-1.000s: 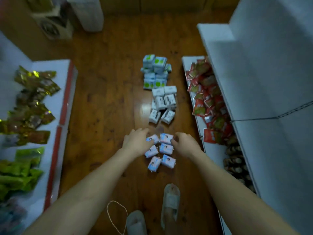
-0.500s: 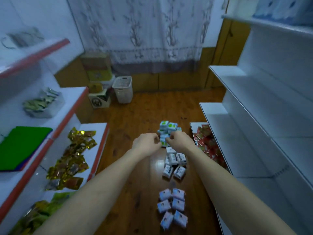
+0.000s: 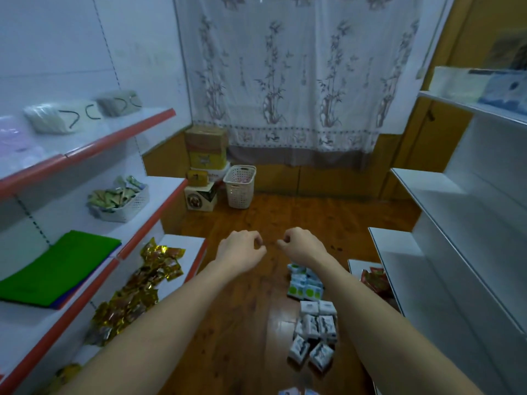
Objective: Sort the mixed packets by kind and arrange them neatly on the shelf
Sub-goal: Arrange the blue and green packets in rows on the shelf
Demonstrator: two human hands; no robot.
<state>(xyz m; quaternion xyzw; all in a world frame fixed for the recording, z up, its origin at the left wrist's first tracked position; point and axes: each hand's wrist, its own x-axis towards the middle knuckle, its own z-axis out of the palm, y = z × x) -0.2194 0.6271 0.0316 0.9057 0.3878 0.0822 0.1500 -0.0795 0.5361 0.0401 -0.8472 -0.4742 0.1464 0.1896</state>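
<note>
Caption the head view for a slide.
Both hands, left and right, hover empty above sorted packets on the wooden floor between shelves.

Wooden floor [image 3: 251, 323]: below the right hand [image 3: 302, 248], green-dot packets [image 3: 303, 290]; nearer the person, white packets [image 3: 315, 329] in rows. Beyond the left hand [image 3: 239, 250], a basket [image 3: 239, 186] and boxes [image 3: 204, 178]. Left shelf [image 3: 182, 260], beside the left forearm: gold packets [image 3: 142, 286]. Right shelf [image 3: 356, 266]: red packets [image 3: 375, 280].
</note>
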